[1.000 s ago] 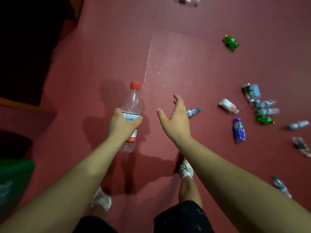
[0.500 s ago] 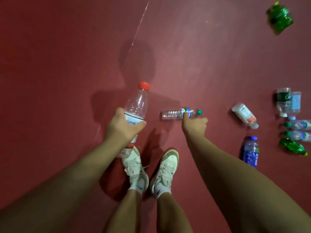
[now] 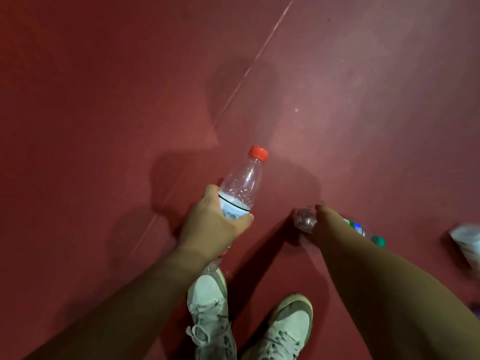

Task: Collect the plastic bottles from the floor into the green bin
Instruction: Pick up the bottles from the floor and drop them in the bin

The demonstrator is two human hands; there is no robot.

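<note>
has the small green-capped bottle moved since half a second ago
Yes. The right hand grips the green-capped bottle; against the shoes it has tilted, its clear base swung away from them, cap end now nearer.

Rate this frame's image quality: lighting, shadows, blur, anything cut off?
Head view: dim, warm light; the arms read dark. Soft shadows fall on the red floor behind the left hand and its red-capped bottle, which is fairly sharp. The right hand covers the green-capped bottle. A pale object at the right edge is motion-smeared and cropped. No green bin shows.
</note>
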